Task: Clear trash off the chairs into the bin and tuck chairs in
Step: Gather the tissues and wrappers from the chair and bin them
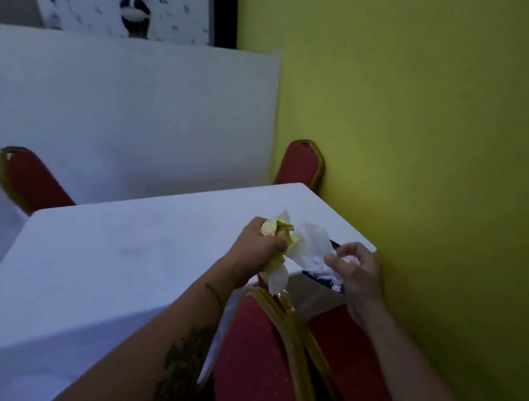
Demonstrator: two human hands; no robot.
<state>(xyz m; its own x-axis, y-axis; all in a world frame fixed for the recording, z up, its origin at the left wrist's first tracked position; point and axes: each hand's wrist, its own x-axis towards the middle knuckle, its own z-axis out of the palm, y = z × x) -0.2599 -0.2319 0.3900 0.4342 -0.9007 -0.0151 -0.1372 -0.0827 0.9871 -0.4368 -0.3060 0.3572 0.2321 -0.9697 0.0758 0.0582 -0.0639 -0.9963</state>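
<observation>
Near chair (258, 358) sits right below the camera, red padded back with gold frame, pulled out from the desk (112, 249) with its seat toward the yellow wall (443, 154). Desk white, corner close to the wall. Two more red chairs on the far side: far left chair (33, 180) angled out from the desk, far right chair (300, 165) close against desk edge and wall. No bin in view

Left hand (259, 249) clenched tight round a wad of yellow and white paper trash (284, 245), raised over the desk corner. Right hand (355, 273) loosely curled, fingertips pinching the crumpled white end; a dark wrapper (323, 278) shows under it, and I cannot tell whether that is gripped or just lying there

Judged step: gathering trash into one bundle before carrying it off

Risks: loose tissue tails hang below the left fist; a scrap could tear or drop onto the seat or behind the chair. Wrapper could slide off if only pinned, not held. Far left chair not yet tucked
</observation>
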